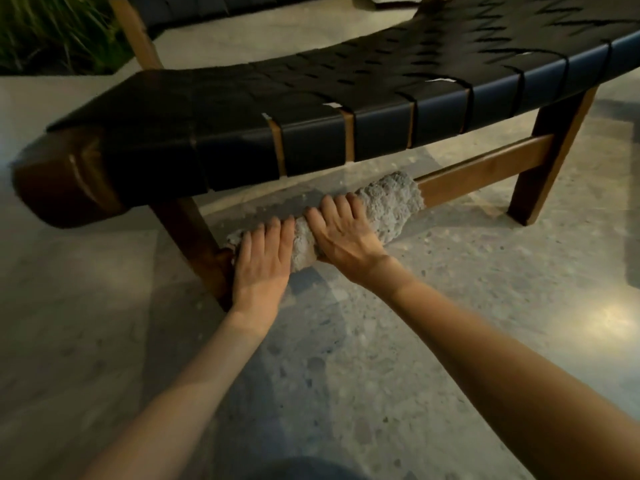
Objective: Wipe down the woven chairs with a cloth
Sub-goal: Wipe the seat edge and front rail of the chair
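1. Floor [450, 306] of pale speckled stone spreads under everything in front of you, glossy enough to catch the light at the right.
2. Your woven chair [311, 98] fills the upper half of the view. It is a low, long seat of dark interlaced straps on a brown wooden frame, with a rounded wooden end at the left.
3. A clump of green plant [52, 29] sits in the top left corner, behind the chair.
4. The lower rail [485, 168] runs under the seat from the slanted front leg [194, 237] at the left up to the back leg [550, 161] at the right.
5. The cloth [391, 206], grey and nubbly, is wrapped along the left stretch of that rail, covering it from near the front leg to about midway. Its right end bunches out past your fingers.
6. Your right hand [343, 237] lies over the middle of the cloth, its fingers bent across the top of the wrapped rail and gripping the cloth against the wood.
7. Your left hand [263, 268] sits just beside it, nearly touching, close to the front leg. Its fingers are laid fairly straight on the cloth and press it down without closing around it.
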